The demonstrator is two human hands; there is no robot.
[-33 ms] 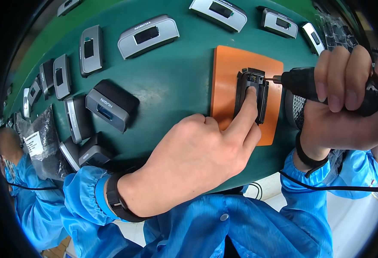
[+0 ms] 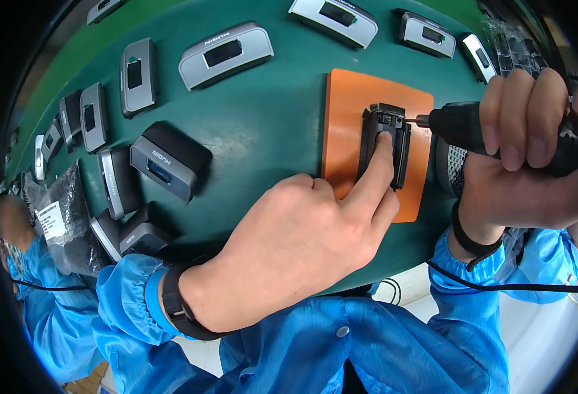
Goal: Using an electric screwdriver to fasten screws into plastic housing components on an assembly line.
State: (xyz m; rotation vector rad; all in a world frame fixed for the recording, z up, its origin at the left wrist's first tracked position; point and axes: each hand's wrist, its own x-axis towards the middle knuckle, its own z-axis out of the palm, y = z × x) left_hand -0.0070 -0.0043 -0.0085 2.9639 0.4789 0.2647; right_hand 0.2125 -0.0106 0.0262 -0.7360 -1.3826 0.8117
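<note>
A small black plastic housing [image 2: 402,154] with an open, part-filled inside lies on an orange mat [image 2: 345,98]. With its index finger, my left hand [image 2: 302,230] presses down on this housing; its other fingers are curled beside it, and the thumb is hidden. My right hand [image 2: 532,151] is wrapped round a black electric screwdriver [image 2: 456,126], held nearly level. Its thin bit points left and meets the housing's upper right edge; whether a screw sits there is too small to tell.
Grey-and-black device casings [image 2: 226,56] stand round the green table [image 2: 269,125]. One dark casing [image 2: 167,161] lies left of my hand. A clear bag [image 2: 66,223] of dark parts is at left, clear packaging [image 2: 515,49] far right. A black cable [image 2: 499,286] crosses my right sleeve.
</note>
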